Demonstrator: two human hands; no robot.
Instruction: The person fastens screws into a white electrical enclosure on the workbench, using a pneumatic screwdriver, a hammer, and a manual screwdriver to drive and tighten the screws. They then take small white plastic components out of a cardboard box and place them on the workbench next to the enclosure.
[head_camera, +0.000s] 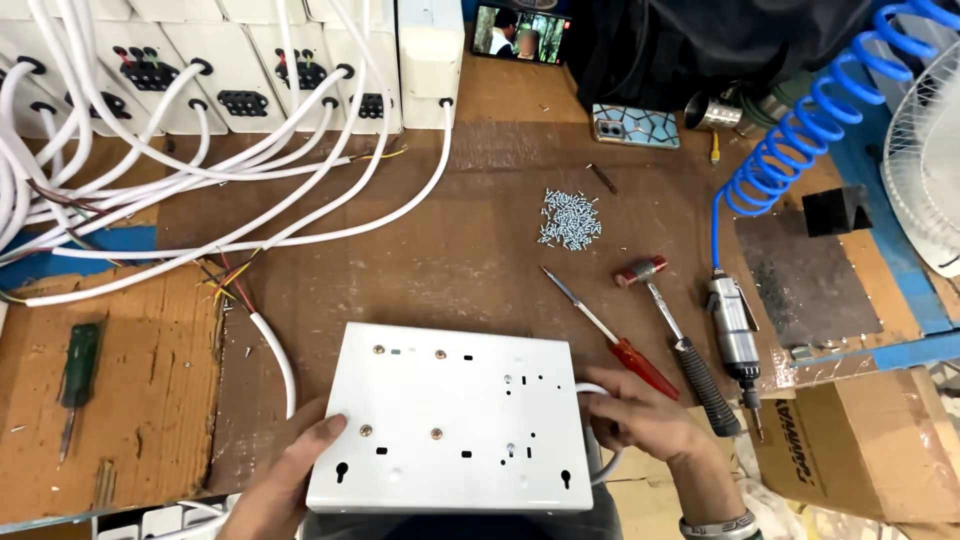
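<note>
Left hand (290, 470): gripping the lower left edge of the flat white metal panel with slots and brass screws (455, 430), thumb lying on top of it.
Right hand (640, 415): curling loosely around the white round cable (605, 465) at the panel's right edge, fingers touching the cable loop.
Panel: lying flat between both hands on the brown wooden surface (470, 250), just in front of the person.
Red-handled screwdriver (610, 335): lying just beyond the right hand, handle nearly touching the fingers.
Hammer with red head and black grip (680, 340): sitting just outside the screwdriver, to the right hand's far side.
Grey pneumatic screwdriver (735, 335): resting further right, hanging off a blue coiled air hose (800, 130).
Pile of small silver screws (570, 218): sitting well beyond the right hand.
Green-handled screwdriver (78, 375): lying well left of the left hand, on cardboard.
White switch boxes with cables (240, 90): lining the far edge, well beyond the left hand.
</note>
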